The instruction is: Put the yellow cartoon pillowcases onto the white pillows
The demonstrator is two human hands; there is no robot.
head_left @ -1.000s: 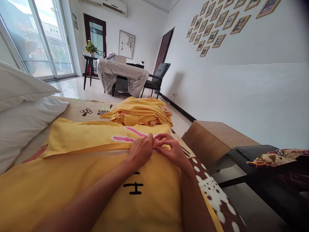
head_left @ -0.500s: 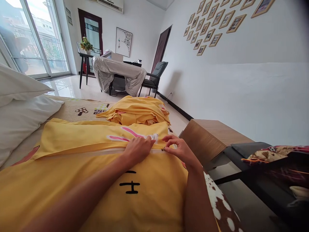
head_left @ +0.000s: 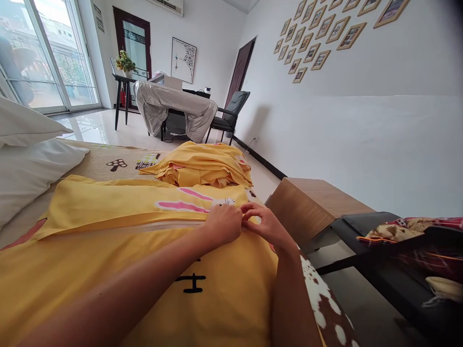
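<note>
A yellow fabric cover (head_left: 224, 270) with rabbit prints and black lettering lies spread before me. A pale zipper (head_left: 159, 225) runs across it under a folded-back flap (head_left: 104, 205). My left hand (head_left: 224, 223) is closed in a fist at the zipper's right end, fingertips turned down and hidden, gripping the zipper edge. Against it, my right hand (head_left: 266, 225) is closed with thumb and forefinger pinched together at the same spot. Whatever lies between those fingertips is hidden by the left hand.
Beyond the cover sits a heap of yellow fabric (head_left: 202, 164) on the beige patterned bedding (head_left: 97, 161). White pillows (head_left: 36, 164) are at the left. To the right stand a wooden cabinet (head_left: 307, 202) and a dark chair (head_left: 361, 250) with cloths on it.
My left hand has slid right along the zipper until it meets my right hand. My right hand's thumb and fingers have drawn closer together. The view has shifted slightly.
</note>
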